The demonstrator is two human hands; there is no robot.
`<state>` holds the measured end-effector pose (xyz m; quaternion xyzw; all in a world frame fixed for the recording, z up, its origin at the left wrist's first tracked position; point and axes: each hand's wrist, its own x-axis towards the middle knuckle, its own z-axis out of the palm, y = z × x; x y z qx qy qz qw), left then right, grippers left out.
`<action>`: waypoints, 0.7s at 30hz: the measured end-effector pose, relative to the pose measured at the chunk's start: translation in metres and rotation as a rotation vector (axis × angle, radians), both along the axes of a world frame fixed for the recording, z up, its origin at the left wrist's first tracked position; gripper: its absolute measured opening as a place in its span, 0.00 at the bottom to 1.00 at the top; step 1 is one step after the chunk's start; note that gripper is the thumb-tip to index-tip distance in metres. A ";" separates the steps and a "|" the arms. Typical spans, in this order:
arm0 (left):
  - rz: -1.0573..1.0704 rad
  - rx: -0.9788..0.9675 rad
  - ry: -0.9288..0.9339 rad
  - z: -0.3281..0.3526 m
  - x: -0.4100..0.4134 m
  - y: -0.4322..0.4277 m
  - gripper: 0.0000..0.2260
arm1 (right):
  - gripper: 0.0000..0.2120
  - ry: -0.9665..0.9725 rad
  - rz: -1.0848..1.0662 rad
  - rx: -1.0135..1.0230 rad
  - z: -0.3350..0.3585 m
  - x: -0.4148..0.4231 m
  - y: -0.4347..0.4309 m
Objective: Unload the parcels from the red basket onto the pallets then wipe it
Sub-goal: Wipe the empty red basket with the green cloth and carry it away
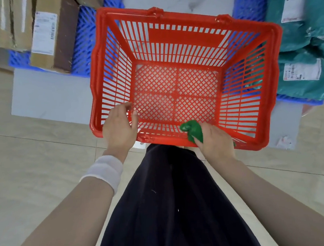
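The red basket (278, 78) stands on the floor in front of me, and nothing lies inside it. My left hand (119, 129) grips its near rim at the left corner, fingers curled over the edge. My right hand (215, 143) holds a crumpled green cloth (193, 131) against the near rim on the right. Cardboard parcels (39, 33) lie on a blue pallet (87, 43) at the back left. Teal bagged parcels (305, 39) are stacked on another blue pallet (248, 3) at the right.
The basket sits on a pale grey floor panel (48, 96) between the two pallets. Beige floor tiles (34, 162) stretch to the left and right of me. My dark skirt (173, 199) fills the lower middle, just short of the basket.
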<state>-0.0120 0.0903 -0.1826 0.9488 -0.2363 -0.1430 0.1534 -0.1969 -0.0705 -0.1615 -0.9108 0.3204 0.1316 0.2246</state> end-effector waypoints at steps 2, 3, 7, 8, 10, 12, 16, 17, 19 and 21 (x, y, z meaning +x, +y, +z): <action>0.006 -0.002 0.002 0.000 0.000 0.000 0.15 | 0.16 0.018 -0.061 -0.045 -0.001 0.002 0.005; 0.008 0.000 0.006 0.000 0.000 0.000 0.15 | 0.16 0.022 -0.102 -0.066 -0.001 0.005 0.006; 0.015 0.017 0.026 -0.001 0.000 0.001 0.16 | 0.20 0.165 -0.310 0.011 -0.002 0.024 0.002; 0.013 0.018 0.040 0.000 0.000 0.001 0.16 | 0.21 0.140 -0.383 0.126 -0.001 0.028 -0.004; 0.001 0.020 0.082 0.002 0.001 0.002 0.17 | 0.20 -0.049 -0.582 0.430 0.003 0.035 -0.020; -0.015 0.007 0.127 0.005 0.003 0.002 0.17 | 0.16 -0.234 -0.805 0.681 0.015 0.036 -0.036; -0.006 -0.108 0.158 0.020 0.011 -0.003 0.14 | 0.13 -0.376 -1.042 0.903 0.036 0.020 -0.059; -0.006 -0.138 0.132 0.025 0.014 -0.005 0.13 | 0.13 -0.409 -1.077 0.901 0.041 0.013 -0.063; -0.007 -0.174 0.056 0.034 0.023 -0.009 0.12 | 0.09 -0.495 -1.152 0.852 0.046 -0.002 -0.072; 0.027 -0.183 -0.012 0.039 0.034 -0.012 0.13 | 0.06 -0.543 -1.182 0.685 0.051 -0.018 -0.076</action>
